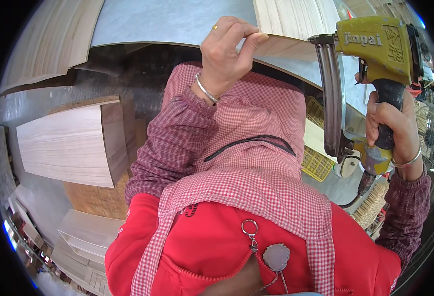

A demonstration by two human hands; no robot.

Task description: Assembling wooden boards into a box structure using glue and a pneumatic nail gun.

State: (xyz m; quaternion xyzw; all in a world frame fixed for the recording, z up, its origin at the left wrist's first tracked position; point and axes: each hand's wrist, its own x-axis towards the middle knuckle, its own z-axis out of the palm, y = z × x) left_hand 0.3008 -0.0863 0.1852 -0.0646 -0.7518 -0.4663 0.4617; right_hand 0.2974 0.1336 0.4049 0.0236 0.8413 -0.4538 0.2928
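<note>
Left hand [227, 52] pinches the near edge of a thin grey board [177, 22], fingers curled over the top and thumb under; judged to be steadying it and keeping the edge lined up.

Right hand [392, 130] is clenched around the black grip of a yellow nail gun [382, 47], held upright just right of the left hand. The gun's long dark magazine [333, 98] hangs down beside the board's edge, with the nose at that edge, probably so a fastener goes in close to the pinching fingers. A hose runs down from the grip.

Below the left hand, well apart, a pale wood panel [64, 143] lies flat. Yellow crates [316, 163] sit below the gun.
</note>
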